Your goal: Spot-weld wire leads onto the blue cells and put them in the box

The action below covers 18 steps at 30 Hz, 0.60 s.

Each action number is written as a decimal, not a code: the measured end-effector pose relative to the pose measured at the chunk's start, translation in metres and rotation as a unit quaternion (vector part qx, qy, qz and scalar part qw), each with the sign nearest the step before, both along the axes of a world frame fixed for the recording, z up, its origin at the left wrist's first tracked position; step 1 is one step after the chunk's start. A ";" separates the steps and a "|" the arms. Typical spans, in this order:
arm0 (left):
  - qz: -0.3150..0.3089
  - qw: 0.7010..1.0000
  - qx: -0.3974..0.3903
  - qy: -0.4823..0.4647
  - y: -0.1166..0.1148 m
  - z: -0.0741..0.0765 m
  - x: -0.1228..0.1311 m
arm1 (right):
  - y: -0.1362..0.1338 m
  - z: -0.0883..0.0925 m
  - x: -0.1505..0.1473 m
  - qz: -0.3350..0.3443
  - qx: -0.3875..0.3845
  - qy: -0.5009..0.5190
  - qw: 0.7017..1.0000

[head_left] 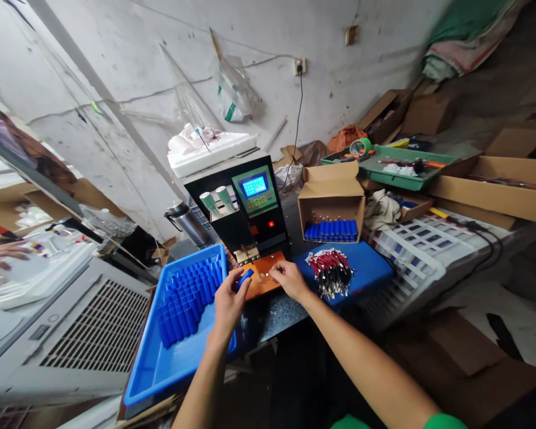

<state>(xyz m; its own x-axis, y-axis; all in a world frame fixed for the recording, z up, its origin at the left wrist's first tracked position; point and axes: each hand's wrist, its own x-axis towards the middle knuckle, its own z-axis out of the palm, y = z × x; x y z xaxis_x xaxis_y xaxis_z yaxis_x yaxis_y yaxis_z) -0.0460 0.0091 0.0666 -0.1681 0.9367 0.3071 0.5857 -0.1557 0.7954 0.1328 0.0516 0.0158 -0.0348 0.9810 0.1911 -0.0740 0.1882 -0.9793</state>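
My left hand (pixel 229 301) is closed around a blue cylindrical battery cell (pixel 244 278), holding it over the orange plate (pixel 263 283) in front of the black spot-welding machine (pixel 241 205). My right hand (pixel 288 277) rests on the same plate, fingers pinched on something small I cannot make out. To the left a blue tray (pixel 161 363) holds several blue cells (pixel 190 298). A bundle of red wires with metal tabs (pixel 330 271) lies on a blue board (pixel 366 271) to the right.
A cardboard box (pixel 333 199) with more blue cells stands behind the wires. A steel kettle (pixel 187 221) sits left of the machine. A green tray (pixel 393 170) of tools, cardboard boxes and white plastic crates (pixel 411 250) fill the right. Another person's hand (pixel 2 253) shows at far left.
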 end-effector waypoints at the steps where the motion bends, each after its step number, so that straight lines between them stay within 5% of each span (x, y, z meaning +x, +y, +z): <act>1: 0.007 1.000 0.004 0.021 0.002 0.003 0.001 | 0.000 -0.001 0.000 -0.001 0.001 0.000 1.000; 8: -0.018 0.998 -0.033 0.059 0.026 -0.001 0.010 | 0.002 -0.003 0.000 0.004 0.008 -0.012 1.000; 18: -0.063 0.992 -0.093 -0.062 0.036 -0.022 0.020 | -0.005 0.003 0.001 0.015 -0.006 0.014 1.000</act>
